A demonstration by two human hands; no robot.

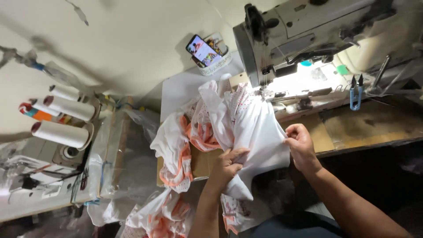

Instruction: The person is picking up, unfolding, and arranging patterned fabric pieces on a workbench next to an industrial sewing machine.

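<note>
A white garment (251,128) with small red dots and orange trim lies bunched on the sewing table, running up under the needle of a grey sewing machine (282,35). My left hand (229,164) pinches a fold of the white cloth near the table's front edge. My right hand (300,143) grips the cloth's right edge, pulling it taut. More of the same fabric (176,163) hangs off the table toward my lap.
Blue thread snips (356,94) hang at the machine's right. A phone (203,50) leans in a small white basket behind the table. Several white thread cones (61,132) stand on a stand at left. A wooden table top (365,128) extends right.
</note>
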